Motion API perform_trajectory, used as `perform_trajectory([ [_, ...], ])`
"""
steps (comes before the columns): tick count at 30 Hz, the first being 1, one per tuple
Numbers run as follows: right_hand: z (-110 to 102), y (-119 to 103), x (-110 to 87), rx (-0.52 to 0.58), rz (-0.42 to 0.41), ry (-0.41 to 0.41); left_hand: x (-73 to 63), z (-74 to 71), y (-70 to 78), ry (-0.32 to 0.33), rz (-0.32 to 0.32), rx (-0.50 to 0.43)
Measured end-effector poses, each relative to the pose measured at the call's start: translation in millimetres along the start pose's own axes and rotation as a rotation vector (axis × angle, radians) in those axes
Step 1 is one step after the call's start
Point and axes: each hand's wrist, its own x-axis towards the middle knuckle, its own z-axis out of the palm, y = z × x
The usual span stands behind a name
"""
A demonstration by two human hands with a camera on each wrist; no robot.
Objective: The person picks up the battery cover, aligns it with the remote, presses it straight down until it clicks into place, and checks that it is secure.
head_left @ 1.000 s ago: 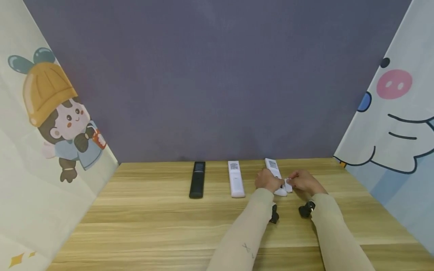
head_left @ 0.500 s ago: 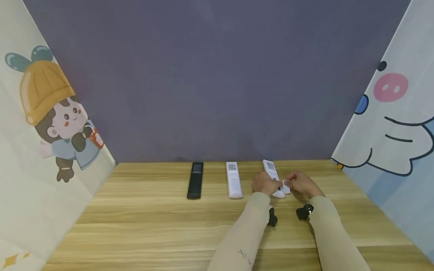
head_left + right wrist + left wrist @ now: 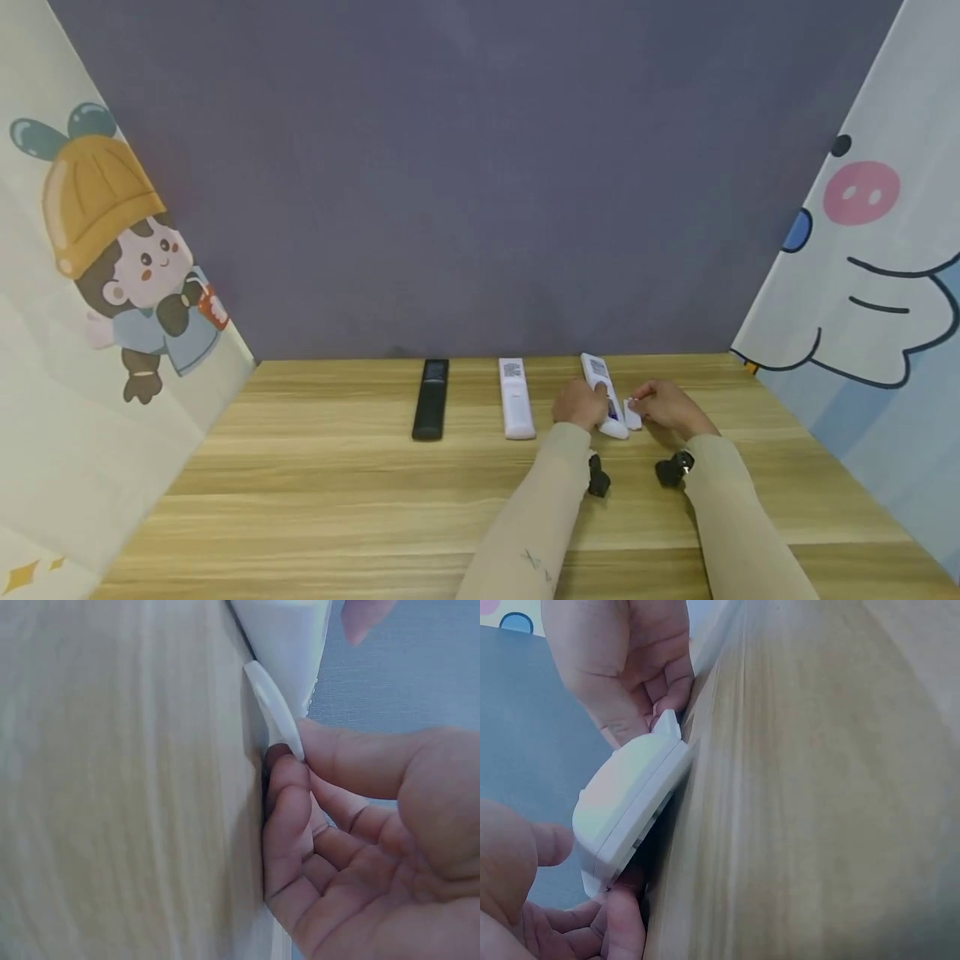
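A white remote control (image 3: 615,428) lies back side up at the right of the row, with its battery compartment (image 3: 612,408) uncovered and something dark inside. My left hand (image 3: 576,404) holds it from the left; in the left wrist view, fingers tuck under the edge of the remote's white body (image 3: 626,795) while the thumb stands off it. Just right of the remote, my right hand (image 3: 669,407) pinches a small white battery cover (image 3: 632,416) between thumb and fingertips. The right wrist view shows this thin curved cover (image 3: 274,709) on edge, close to the remote's end.
A second white remote (image 3: 517,408) and a black remote (image 3: 431,408) lie face down to the left on the wooden table (image 3: 337,500). A grey-blue panel (image 3: 480,183) rises behind the table, and printed cloths stand at both sides.
My left thumb has drawn back to the left from the remote's battery compartment, which shows more now. The right hand still pinches the battery cover. The head view has shifted slightly.
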Motion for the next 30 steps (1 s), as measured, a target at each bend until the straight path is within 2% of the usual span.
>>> perform_trajectory([
  [4, 1, 0, 1.1, 0.017, -0.021, 0.002, 4.6, -1.7, 0.2, 0.015, -0.024, 0.016],
  [13, 1, -1, -0.1, 0.022, -0.018, -0.004, 12.5, 0.0, 1.4, 0.008, -0.022, 0.027],
  [19, -2, 2, -2.1, 0.073, -0.048, -0.043, 13.6, 2.3, 1.0, 0.029, -0.023, 0.057],
  [25, -8, 6, -3.9, 0.144, -0.056, -0.079, 16.0, 2.8, -3.4, 0.012, -0.013, -0.009],
  [30, -9, 9, -2.4, 0.194, -0.013, -0.070, 5.6, -5.7, -4.2, -0.009, -0.010, -0.137],
])
